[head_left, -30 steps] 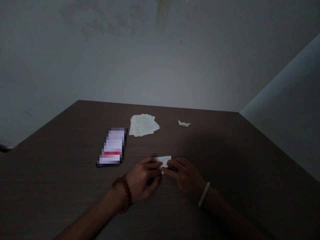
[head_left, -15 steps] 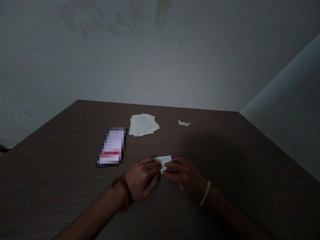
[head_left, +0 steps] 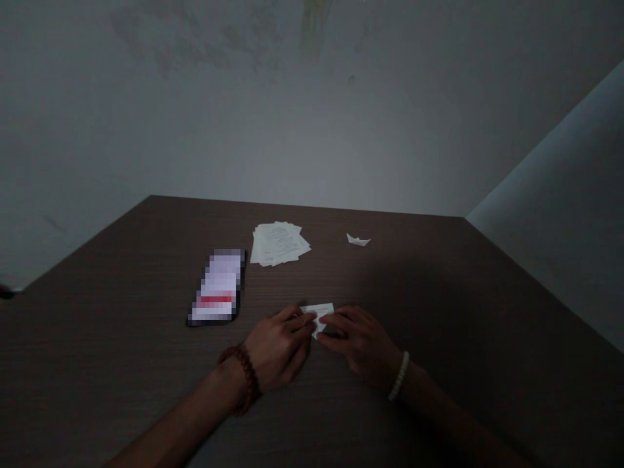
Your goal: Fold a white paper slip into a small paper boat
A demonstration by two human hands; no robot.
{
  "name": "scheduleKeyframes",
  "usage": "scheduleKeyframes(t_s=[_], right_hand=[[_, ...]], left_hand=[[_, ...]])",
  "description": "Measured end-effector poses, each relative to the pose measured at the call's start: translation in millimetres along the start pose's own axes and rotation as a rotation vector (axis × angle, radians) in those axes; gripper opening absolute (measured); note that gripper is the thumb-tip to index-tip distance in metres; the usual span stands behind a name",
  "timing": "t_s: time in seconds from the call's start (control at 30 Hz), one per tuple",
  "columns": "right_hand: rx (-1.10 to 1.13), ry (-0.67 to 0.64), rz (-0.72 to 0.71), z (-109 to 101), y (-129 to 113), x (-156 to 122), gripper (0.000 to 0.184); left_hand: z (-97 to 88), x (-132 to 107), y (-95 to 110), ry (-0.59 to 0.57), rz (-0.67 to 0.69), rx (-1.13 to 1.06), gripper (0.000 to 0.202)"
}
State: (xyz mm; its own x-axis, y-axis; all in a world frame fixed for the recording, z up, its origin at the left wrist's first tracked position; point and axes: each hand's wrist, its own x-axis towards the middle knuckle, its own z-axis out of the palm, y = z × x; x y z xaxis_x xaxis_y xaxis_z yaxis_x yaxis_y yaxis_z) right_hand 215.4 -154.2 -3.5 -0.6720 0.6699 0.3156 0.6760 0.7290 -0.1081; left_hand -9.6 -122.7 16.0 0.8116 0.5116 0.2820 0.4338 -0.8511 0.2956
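Note:
A small white folded paper (head_left: pixel 320 313) lies on the dark wooden table (head_left: pixel 439 312) in front of me. My left hand (head_left: pixel 277 344), with a brown bead bracelet at the wrist, pinches the paper's left edge with curled fingers. My right hand (head_left: pixel 361 341), wearing a white bead bracelet, presses its fingertips on the paper's right side. Part of the paper is hidden under the fingers. The room is dim.
A phone (head_left: pixel 218 286) with a lit screen lies left of my hands. Behind it sits a loose stack of white paper sheets (head_left: pixel 279 244). A small folded paper boat (head_left: pixel 358 240) rests farther right. Grey walls (head_left: pixel 292 117) close the table's far and right sides.
Both hands stay on the small paper; the fingers have shifted slightly along its near edge. Nothing else on the table has moved.

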Motion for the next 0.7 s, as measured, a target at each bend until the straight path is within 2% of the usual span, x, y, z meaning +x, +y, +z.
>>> scheduleKeyframes(t_s=[0.2,0.4,0.7], right_hand=[[0.015,-0.004,-0.015,0.3,1.9,-2.5,0.041],[0.026,-0.003,-0.025,-2.2,3.0,-2.5,0.044],[0.114,-0.011,-0.024,-6.7,7.6,-1.9,0.048]], left_hand=[[-1.7,1.0,-0.9,-0.029,-0.002,-0.010,0.032],[-2.8,0.3,-2.4,-0.058,0.055,0.047,0.035],[-7.1,-1.0,-6.5,-0.104,0.079,-0.007,0.032]])
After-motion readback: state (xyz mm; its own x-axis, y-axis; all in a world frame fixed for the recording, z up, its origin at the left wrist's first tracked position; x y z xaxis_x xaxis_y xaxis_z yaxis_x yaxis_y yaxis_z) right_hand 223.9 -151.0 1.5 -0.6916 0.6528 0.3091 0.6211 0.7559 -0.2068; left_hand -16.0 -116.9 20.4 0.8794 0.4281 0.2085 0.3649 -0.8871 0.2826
